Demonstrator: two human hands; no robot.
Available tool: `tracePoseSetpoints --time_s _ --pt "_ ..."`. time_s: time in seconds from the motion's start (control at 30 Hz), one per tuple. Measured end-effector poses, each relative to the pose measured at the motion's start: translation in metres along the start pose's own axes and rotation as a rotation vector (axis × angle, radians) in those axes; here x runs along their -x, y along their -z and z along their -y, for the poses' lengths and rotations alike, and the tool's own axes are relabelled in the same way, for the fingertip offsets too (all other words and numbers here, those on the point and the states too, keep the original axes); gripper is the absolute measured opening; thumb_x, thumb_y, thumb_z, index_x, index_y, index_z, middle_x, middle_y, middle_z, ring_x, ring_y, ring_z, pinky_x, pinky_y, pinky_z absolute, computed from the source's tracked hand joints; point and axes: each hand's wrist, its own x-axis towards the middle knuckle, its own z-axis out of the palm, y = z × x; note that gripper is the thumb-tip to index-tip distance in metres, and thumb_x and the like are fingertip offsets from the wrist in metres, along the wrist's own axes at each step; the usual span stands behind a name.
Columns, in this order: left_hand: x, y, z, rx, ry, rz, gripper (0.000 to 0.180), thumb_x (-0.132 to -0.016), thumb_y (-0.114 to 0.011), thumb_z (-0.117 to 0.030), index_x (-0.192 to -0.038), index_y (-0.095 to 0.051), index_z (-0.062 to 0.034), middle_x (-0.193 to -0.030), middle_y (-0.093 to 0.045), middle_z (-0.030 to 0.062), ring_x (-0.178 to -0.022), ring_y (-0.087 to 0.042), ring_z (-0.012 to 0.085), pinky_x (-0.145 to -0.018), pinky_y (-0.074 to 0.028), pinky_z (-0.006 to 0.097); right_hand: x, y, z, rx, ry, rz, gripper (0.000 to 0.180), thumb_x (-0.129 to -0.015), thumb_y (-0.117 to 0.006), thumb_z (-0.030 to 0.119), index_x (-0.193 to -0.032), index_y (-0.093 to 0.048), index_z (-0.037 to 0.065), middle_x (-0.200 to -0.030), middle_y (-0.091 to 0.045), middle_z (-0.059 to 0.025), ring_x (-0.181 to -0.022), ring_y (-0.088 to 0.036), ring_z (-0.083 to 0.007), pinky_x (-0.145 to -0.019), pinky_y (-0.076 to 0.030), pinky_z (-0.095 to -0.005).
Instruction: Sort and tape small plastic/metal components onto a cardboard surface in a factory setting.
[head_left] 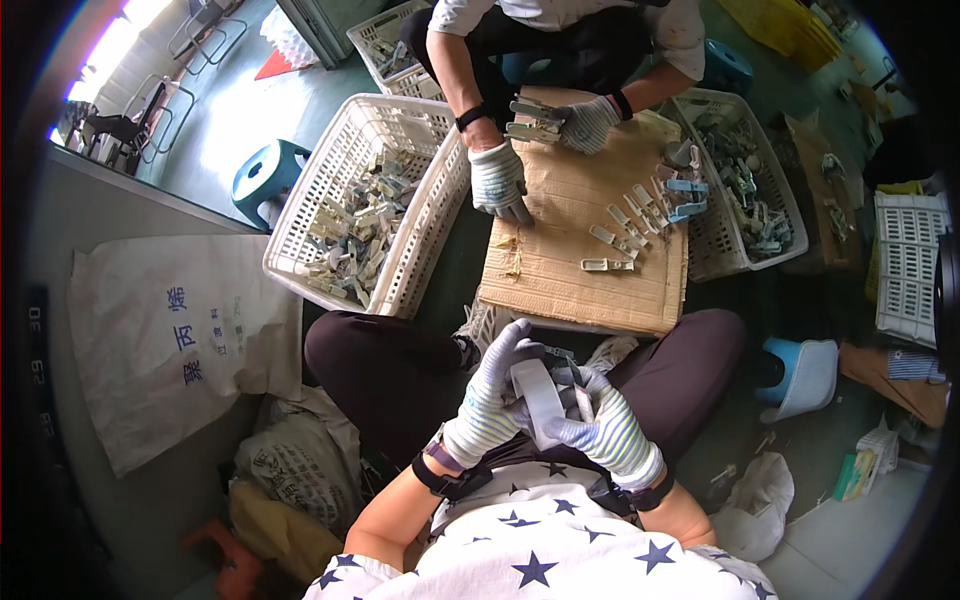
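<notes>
Both my hands wear striped knitted gloves and meet over my lap. My left hand is closed around the left side of a small bunch of grey plastic clothes pegs, its thumb and a finger pointing up. A white strip, like tape or paper, runs down the front of the bunch. My right hand grips the bunch from the right, its thumb against the strip's lower end. Fingers and strip hide most of the pegs, so their number cannot be told.
Ahead lies a cardboard sheet with several loose pegs fanned out. Baskets of pegs stand left and right. Across from me, a co-worker's gloved hand holds pegs; the other rests at the cardboard. A sack leans at left.
</notes>
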Motion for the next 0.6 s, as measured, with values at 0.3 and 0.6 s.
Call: tracePoseSetpoints --time_s 0.3,0.6 --pt "-0.005 0.006 0.003 0.349 0.102 -0.162 0.102 -0.069 -0.081 -0.027 -0.147 -0.017 -0.0088 -0.147 -0.026 0.011 -0.132 -0.033 0.0243 -0.108 -0.03 0.039 0.004 -0.002 0.001 0.152 0.127 0.037 0.046 -0.08 -0.069 -0.005 -0.12 -0.048 0.005 -0.115 -0.057 -0.0064 -0.108 -0.055 -0.0129 -0.095 -0.044 -0.0288" --pt "-0.002 0.009 0.012 0.349 0.076 -0.168 0.102 -0.069 -0.082 -0.032 -0.147 -0.02 -0.0088 -0.146 -0.03 0.0117 -0.133 -0.032 0.0223 -0.108 -0.03 0.037 0.002 -0.006 -0.006 0.216 0.119 0.034 0.047 -0.08 -0.069 -0.005 -0.121 -0.048 0.005 -0.114 -0.058 -0.0059 -0.106 -0.055 -0.0122 -0.095 -0.043 -0.028"
